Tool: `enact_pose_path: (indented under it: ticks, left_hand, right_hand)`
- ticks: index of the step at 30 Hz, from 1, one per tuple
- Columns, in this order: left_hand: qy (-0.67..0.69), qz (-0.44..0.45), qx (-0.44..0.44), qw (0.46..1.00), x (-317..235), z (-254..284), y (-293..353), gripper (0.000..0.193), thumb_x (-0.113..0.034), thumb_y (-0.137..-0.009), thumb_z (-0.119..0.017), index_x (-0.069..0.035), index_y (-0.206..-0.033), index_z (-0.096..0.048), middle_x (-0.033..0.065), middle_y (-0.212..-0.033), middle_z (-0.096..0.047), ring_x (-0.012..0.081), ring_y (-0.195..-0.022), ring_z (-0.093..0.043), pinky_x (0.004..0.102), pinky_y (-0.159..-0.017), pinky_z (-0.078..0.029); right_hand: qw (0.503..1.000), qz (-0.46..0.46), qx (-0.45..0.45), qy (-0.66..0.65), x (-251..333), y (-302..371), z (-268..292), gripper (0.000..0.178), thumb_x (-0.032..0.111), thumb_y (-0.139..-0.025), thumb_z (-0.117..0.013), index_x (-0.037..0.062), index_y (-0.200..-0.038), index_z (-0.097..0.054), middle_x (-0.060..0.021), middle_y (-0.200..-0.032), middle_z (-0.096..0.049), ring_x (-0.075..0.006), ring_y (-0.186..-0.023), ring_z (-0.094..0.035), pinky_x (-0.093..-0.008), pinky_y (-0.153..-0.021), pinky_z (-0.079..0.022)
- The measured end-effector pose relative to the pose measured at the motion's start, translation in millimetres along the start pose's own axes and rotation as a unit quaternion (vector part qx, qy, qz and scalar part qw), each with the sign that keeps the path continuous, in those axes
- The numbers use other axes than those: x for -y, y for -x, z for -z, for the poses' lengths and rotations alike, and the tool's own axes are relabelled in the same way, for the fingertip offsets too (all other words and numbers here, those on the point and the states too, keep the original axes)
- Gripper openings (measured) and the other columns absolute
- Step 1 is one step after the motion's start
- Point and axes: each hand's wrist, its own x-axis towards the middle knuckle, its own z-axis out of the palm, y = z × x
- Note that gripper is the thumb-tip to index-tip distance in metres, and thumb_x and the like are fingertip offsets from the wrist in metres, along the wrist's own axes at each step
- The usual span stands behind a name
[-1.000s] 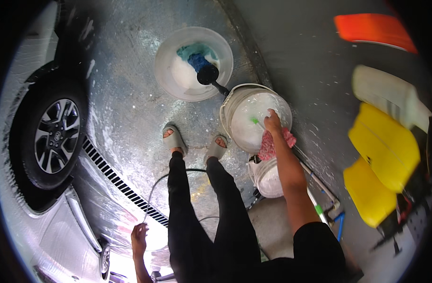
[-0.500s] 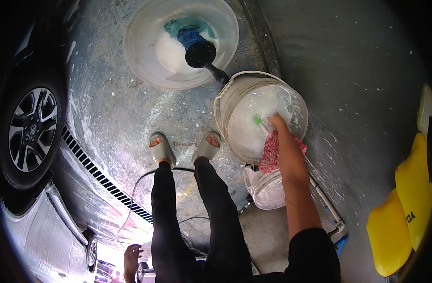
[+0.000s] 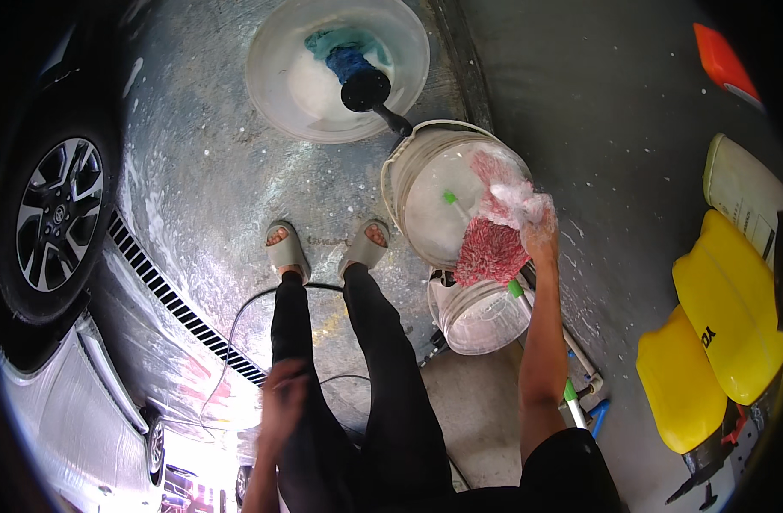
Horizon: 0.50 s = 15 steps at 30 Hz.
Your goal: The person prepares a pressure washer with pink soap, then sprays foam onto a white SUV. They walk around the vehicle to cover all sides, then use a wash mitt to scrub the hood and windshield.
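On the right, my right hand (image 3: 541, 234) is closed on a soapy red shaggy cloth (image 3: 499, 181), covered in white suds. It is over the rim of a white bucket (image 3: 397, 184) filled with cloudy water. Just below the hand, a darker red shaggy piece (image 3: 491, 251) hangs at the bucket's rim; whether the two are joined I cannot tell. A stick with a green tip (image 3: 449, 197) pokes up from the water. My left hand (image 3: 284, 395) is in the air before my left thigh, blurred, its fingers not clear.
A wide clear basin (image 3: 267, 111) holds a teal cloth and a blue-and-black brush. A smaller bucket (image 3: 481, 321) and a green-and-white pole (image 3: 571, 393) are at right. Yellow containers (image 3: 725, 316) stand far right. A car wheel (image 3: 59, 224) and floor drain (image 3: 177, 299) are left.
My right hand has come up out of the bucket's water with the sudsy cloth, moving right. My left hand has risen from the lower edge toward my left thigh.
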Motion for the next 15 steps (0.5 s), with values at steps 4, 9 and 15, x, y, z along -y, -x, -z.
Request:
enact_pose_path:
  ticks: [4,9,15]
  left_hand:
    - [-0.037,-0.208,0.169,0.963,-70.2,-202.8,-112.4,0.062,-0.03,-0.092,-0.071,0.004,-0.139,-0.048,0.0252,-0.139,-0.054,0.0413,-0.131,-0.051,0.0431,-0.111,-0.041]
    - [-0.139,-0.02,0.188,0.972,-119.0,-342.8,-196.4,0.074,-0.033,-0.085,-0.074,0.003,-0.143,-0.045,0.0278,-0.136,-0.056,0.0422,-0.124,-0.056,0.0466,-0.103,-0.047]
    - [-0.046,-0.077,0.225,0.97,-139.0,-277.5,-195.9,0.053,-0.027,-0.077,-0.078,0.003,-0.116,-0.06,0.0227,-0.115,-0.069,0.0482,-0.101,-0.067,0.0515,-0.085,-0.055]
  right_hand:
    - [0.989,0.025,-0.02,-0.145,14.2,-13.5,-8.5,0.047,0.01,-0.084,-0.072,0.0002,-0.126,-0.054,-0.0187,-0.121,-0.064,-0.0336,-0.11,-0.064,-0.0384,-0.096,-0.049]
    - [0.956,-0.023,0.053,-0.287,38.6,-27.9,26.9,0.048,-0.003,-0.082,-0.073,0.0018,-0.126,-0.056,-0.0117,-0.12,-0.065,-0.0215,-0.108,-0.062,-0.0348,-0.096,-0.048]
    - [0.965,0.07,0.09,-0.237,36.1,-31.8,49.5,0.045,-0.001,-0.078,-0.074,0.0014,-0.12,-0.06,-0.0158,-0.106,-0.069,-0.0257,-0.1,-0.066,-0.0371,-0.091,-0.052]
